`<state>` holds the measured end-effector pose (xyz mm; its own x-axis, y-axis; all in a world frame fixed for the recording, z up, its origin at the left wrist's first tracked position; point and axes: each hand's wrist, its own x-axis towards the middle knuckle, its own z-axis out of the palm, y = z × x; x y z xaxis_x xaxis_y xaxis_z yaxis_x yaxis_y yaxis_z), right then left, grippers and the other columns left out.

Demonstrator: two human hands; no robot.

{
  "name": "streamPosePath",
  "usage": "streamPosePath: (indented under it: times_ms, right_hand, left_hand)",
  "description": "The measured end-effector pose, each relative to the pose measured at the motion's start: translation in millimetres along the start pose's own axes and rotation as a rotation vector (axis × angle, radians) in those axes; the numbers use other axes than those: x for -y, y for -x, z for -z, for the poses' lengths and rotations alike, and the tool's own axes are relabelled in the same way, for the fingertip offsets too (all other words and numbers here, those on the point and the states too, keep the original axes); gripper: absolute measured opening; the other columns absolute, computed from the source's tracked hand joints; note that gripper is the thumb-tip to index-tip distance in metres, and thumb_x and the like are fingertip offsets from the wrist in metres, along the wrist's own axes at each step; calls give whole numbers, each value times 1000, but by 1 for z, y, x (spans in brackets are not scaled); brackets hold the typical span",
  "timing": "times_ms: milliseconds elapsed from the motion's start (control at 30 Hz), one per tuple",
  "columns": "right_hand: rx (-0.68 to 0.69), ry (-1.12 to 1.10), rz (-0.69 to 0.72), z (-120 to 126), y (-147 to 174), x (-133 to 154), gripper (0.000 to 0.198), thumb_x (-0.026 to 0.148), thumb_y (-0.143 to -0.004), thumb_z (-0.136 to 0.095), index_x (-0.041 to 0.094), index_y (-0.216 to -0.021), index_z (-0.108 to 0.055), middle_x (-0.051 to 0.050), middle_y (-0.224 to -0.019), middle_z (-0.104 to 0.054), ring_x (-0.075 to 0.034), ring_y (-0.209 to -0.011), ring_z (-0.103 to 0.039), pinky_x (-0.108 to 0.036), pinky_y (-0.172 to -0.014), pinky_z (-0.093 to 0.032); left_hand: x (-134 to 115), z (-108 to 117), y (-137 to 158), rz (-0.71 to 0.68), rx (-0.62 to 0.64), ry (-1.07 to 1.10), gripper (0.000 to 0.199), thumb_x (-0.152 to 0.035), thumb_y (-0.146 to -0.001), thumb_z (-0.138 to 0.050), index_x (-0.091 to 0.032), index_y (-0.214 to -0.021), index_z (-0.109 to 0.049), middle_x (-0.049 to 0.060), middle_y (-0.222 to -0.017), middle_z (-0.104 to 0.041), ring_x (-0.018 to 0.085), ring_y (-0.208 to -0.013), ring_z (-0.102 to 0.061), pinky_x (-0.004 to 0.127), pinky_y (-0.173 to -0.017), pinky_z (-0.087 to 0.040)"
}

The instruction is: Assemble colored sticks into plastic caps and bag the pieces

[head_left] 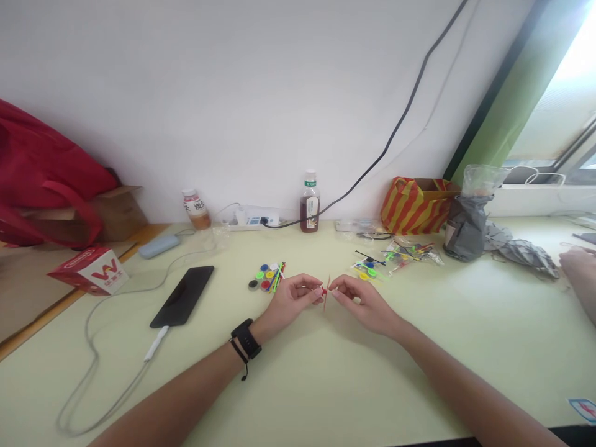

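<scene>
My left hand (295, 297) is closed in a pinch on a small part with a red centre and a thin reddish disc-like piece (325, 301), seen nearly edge-on. From the other side my right hand (365, 304) has thumb and fingers curled together at this piece, with a whitish tip between them. Its exact kind is too small to make out. Just beyond my left hand lie several round coloured caps (265, 284) beside a bundle of thin coloured plastic sticks (278, 275). Past my right hand is a second group of coloured caps and sticks (367, 271).
A phone (182, 297) on a white cable and a red-white box (89, 271) lie left. Bottles (310, 208) and a power strip (256, 217) line the wall. Bagged coloured parts (412, 253), a striped bag (410, 205) and another person's hand (580, 276) are at right.
</scene>
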<state>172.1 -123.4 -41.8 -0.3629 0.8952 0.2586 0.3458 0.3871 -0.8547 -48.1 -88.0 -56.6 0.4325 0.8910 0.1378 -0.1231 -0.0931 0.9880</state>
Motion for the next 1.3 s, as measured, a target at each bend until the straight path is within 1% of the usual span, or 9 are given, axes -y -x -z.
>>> streamPosePath:
  times_ms: [67,233,433,600,800,933,1067,1300]
  right_hand:
    - [-5,5,0,0,0,0,27,46,-103,-50,22,-104,-62,1,-74,-56,-16,-67,-51,-28,-60,-40]
    - [-29,17,2,-1,1,-3,28,46,-102,-51,24,-119,-59,0,-80,-58,-17,-70,-54,-28,-60,-44]
    - [-2,22,6,-1,1,-5,26,43,-102,-51,23,-116,-60,0,-77,-56,-16,-68,-52,-28,-58,-42]
    - [1,24,0,-2,0,-6,28,46,-102,-51,23,-114,-62,1,-75,-54,-16,-67,-51,-27,-58,-41]
    - [2,33,-10,-3,0,-7,30,48,-102,-51,23,-114,-62,1,-75,-56,-16,-67,-52,-27,-57,-42]
    - [9,26,-7,-3,0,-8,27,46,-102,-52,23,-113,-62,2,-73,-54,-16,-66,-51,-27,-57,-41]
    - [16,28,1,-3,0,-9,26,43,-102,-52,23,-114,-62,1,-75,-56,-16,-67,-51,-27,-56,-41]
    - [15,39,-5,-3,1,-10,26,43,-102,-52,22,-114,-63,1,-74,-54,-16,-67,-50,-27,-56,-40]
  left_hand:
    - [0,0,0,-4,8,-1,34,-40,-81,-85,-14,-102,-75,8,-94,-75,19,-83,-74,33,-80,-61]
    - [-3,-1,1,-2,17,-5,33,-40,-81,-85,-14,-99,-75,9,-94,-75,19,-83,-73,32,-79,-61]
    - [-4,-2,2,2,41,7,33,-41,-81,-85,-14,-99,-76,8,-92,-75,18,-82,-72,33,-80,-60]
    - [-2,-1,1,9,37,3,34,-40,-81,-85,-13,-100,-76,9,-94,-75,19,-84,-72,32,-79,-60]
    - [-4,-2,2,7,40,-8,33,-40,-82,-84,-13,-100,-76,10,-94,-75,19,-84,-72,32,-79,-60]
    - [-5,-1,2,2,43,-16,32,-40,-82,-84,-14,-100,-76,10,-94,-75,19,-84,-72,32,-79,-60]
    - [-3,-1,1,-6,42,-13,33,-41,-82,-84,-15,-100,-76,9,-95,-75,19,-84,-72,32,-79,-61]
    - [-1,0,2,-4,46,-10,32,-40,-82,-84,-14,-100,-76,9,-94,-75,19,-84,-72,32,-79,-60]
